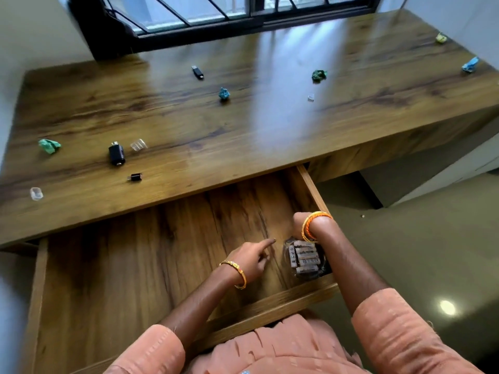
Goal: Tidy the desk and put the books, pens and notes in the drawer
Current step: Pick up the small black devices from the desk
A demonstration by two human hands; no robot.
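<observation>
The wooden drawer (pixel 270 306) under the desk (pixel 216 136) is pulled open. A clear pack of white batteries (pixel 305 259) lies in its right front corner. My right hand (pixel 299 224) is bent down over the pack's far end and grips it; its fingers are mostly hidden. My left hand (pixel 252 259) is just left of the pack, inside the drawer. Its index finger points out over the drawer floor, the other fingers are loosely curled, and it holds nothing. No books or pens are in view.
Crumpled paper balls lie on the desk: green (pixel 49 146), teal (pixel 224 93), green (pixel 319 75), blue (pixel 470 64), yellow (pixel 441 38). Also there: a black cylinder (pixel 116 154), a small black adapter (pixel 135 177), a USB stick (pixel 198 72) and clear plastic caps (pixel 138 144).
</observation>
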